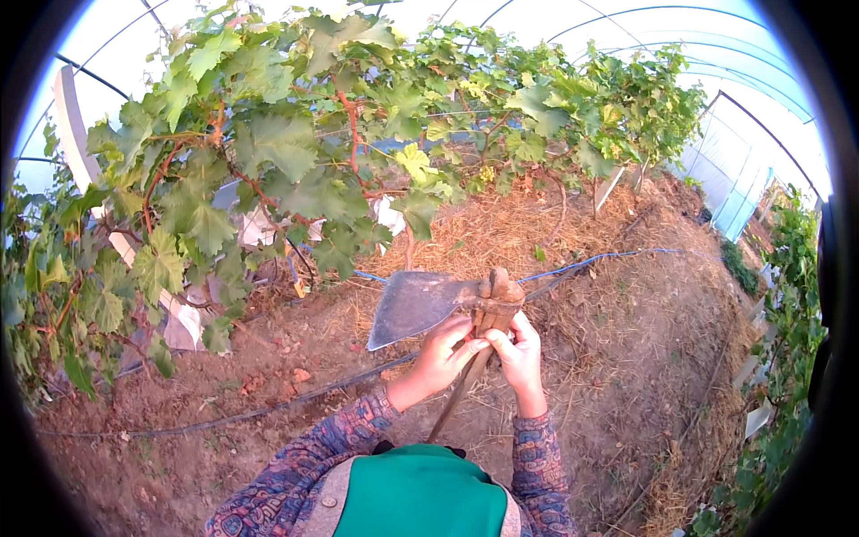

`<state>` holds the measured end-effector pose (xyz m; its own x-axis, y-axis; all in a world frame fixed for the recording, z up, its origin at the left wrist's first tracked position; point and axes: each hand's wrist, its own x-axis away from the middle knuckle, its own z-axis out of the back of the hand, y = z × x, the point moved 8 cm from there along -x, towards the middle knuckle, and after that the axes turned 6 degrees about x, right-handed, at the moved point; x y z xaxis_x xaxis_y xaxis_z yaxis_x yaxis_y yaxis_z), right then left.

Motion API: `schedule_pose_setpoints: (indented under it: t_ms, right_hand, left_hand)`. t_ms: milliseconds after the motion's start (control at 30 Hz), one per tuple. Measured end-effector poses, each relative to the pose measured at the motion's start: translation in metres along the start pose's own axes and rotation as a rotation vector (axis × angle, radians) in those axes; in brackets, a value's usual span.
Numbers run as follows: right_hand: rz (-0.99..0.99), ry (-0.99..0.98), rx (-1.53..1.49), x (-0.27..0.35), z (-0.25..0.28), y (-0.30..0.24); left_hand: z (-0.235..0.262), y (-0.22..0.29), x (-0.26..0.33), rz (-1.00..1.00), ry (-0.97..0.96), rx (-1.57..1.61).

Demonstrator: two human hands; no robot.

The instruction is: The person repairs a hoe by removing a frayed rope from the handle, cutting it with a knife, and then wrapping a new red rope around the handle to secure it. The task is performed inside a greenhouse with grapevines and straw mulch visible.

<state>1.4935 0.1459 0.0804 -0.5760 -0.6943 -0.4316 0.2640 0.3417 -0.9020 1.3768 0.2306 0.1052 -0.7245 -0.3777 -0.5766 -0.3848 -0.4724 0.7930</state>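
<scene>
A hoe with a broad grey metal blade [413, 307] is held up in front of me, blade to the left. Its wooden handle [461, 394] slants down toward my body. Rough wooden pieces stick out of the top of the hoe's socket [499, 291]. My left hand [440, 356] is closed around the handle just under the head. On the other side my right hand [521, 358] pinches the same spot, thumbs nearly meeting. The fingers behind the handle are partly hidden.
Leafy grapevines [277, 152] fill the left and far side. A black hose [268, 410] and a blue line [608, 257] run along the soil. Straw [483, 228] covers the ground beneath the vines. More vines [787, 313] stand at the right, under an arched plastic cover [707, 36].
</scene>
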Motion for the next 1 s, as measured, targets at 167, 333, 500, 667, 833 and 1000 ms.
schedule_pose_setpoints:
  t_ms: [167,333,500,667,833,1000]
  right_hand:
    - [0.037,0.03,0.073,-0.003,0.005,0.001]
    - [0.109,0.059,0.137,-0.008,0.006,-0.014]
    - [0.123,0.122,0.229,-0.005,0.013,-0.019]
    - [0.085,0.138,0.269,-0.002,0.02,-0.015]
    - [0.082,0.154,0.197,0.0,0.021,-0.02]
    - [0.06,0.136,0.213,0.005,0.03,-0.016]
  left_hand:
    - [0.001,-0.001,-0.004,-0.078,0.047,-0.078]
    - [-0.006,-0.014,-0.01,-0.008,0.038,0.089]
    - [-0.019,-0.056,-0.009,0.297,0.034,0.577]
    - [-0.022,-0.059,-0.017,0.296,0.002,0.697]
    - [-0.025,-0.049,-0.019,0.271,-0.008,0.682]
    - [-0.028,-0.027,-0.023,0.248,0.001,0.696]
